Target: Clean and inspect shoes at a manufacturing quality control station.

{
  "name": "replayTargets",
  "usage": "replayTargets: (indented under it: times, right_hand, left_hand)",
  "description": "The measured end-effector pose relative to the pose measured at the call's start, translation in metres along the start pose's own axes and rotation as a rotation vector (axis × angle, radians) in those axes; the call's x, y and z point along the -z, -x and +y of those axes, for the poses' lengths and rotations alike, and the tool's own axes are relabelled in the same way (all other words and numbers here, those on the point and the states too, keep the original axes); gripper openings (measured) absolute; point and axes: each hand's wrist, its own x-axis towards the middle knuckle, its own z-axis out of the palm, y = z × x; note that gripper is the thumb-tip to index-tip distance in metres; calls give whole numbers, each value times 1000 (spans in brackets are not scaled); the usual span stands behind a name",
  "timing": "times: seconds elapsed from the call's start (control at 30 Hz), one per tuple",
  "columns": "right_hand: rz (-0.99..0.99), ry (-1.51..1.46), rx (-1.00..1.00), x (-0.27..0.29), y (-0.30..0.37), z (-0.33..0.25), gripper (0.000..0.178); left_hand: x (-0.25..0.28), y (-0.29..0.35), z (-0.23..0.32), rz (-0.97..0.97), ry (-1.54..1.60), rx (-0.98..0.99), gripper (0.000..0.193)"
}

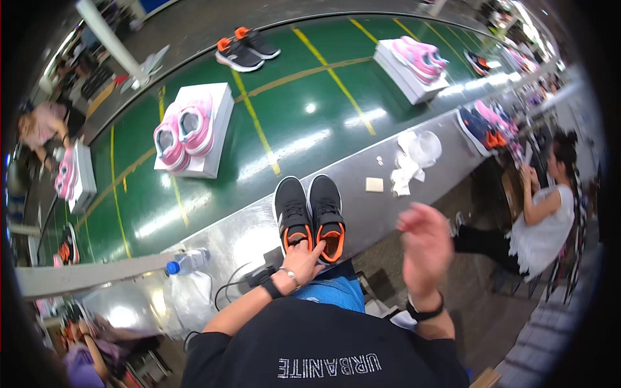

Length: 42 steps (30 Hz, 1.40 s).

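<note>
A pair of black sneakers [308, 216] with orange linings and white sole edges stands side by side on the metal ledge in front of me, toes pointing away. My left hand [300, 264] grips them at the heel openings, its fingertips reaching inside the orange collars and partly hidden there. Raised off to the right of the shoes is my right hand [424, 244], blurred by motion; nothing shows in it, and its finger pose is unclear.
Beyond the metal ledge [362, 158] runs a green conveyor belt [272, 123] carrying pink sneakers [186, 132] on white boxes and another black pair [246, 50]. On the ledge lie a cream block [374, 185], crumpled white paper [406, 169] and a water bottle [189, 261]. People sit nearby.
</note>
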Motion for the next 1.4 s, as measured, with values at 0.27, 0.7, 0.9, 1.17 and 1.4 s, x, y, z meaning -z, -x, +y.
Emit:
replayTargets:
  times: [0.27, 0.7, 0.9, 1.17, 1.4]
  right_hand:
    - [-565, 335, -640, 34, 17, 240, 82]
    - [-594, -480, -1252, 70, -66, 228, 32]
    - [-476, -546, -1268, 69, -47, 224, 31]
    - [-383, -429, -1199, 55, -29, 207, 37]
    - [-360, -499, -1145, 47, -16, 214, 39]
  left_hand:
    - [-38, 15, -46, 514, 633, 592, 56]
    - [-46, 5, -6, 497, 1963, 839, 40]
    - [-87, 18, -41, 301, 2075, 732, 38]
    - [-52, 18, -43, 214, 2141, 686, 37]
    - [-59, 22, -70, 122, 2049, 634, 39]
